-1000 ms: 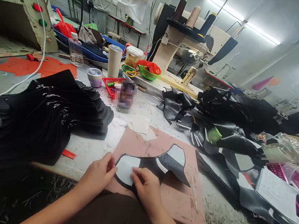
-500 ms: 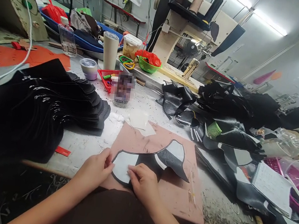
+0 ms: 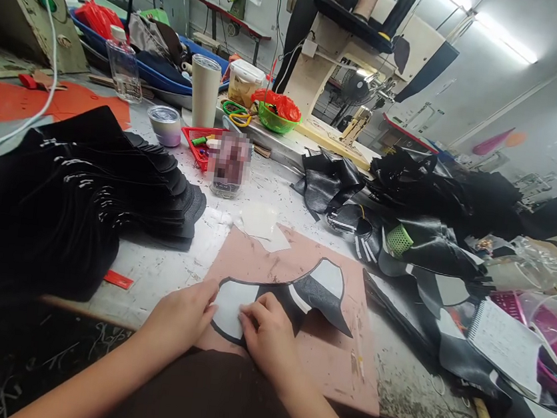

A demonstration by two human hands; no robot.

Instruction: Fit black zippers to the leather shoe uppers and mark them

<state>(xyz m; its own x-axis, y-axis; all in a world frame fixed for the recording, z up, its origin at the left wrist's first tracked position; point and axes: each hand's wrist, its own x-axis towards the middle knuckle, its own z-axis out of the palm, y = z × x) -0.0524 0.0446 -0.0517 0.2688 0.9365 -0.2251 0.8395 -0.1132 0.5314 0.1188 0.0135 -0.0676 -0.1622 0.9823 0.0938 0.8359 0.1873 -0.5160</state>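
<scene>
A curved black leather piece (image 3: 322,303) lies across a pink mat (image 3: 325,369) close to my body. White backing covers both its ends, and a narrow white strip crosses its middle. At the left end, my left hand (image 3: 186,312) is closed, thumb and fingers pinching the rim beside the white backing (image 3: 236,301). Curled fingers of my right hand (image 3: 269,332) grip or press the same end near the inner edge of that backing; the exact contact is partly hidden. Translucent white sheets (image 3: 264,224) rest at the mat's far edge.
Stacked black pieces (image 3: 86,174) fill the table's left side. Black leather parts (image 3: 434,253) and a spiral notebook (image 3: 507,346) lie to the right. Behind are a tumbler (image 3: 204,93), a red basket (image 3: 195,149), a green bowl (image 3: 278,120) and a sewing machine (image 3: 319,73).
My left hand has shifted slightly right and up along the rim of the leather piece, its fingers closer to the backing. My right hand has barely moved.
</scene>
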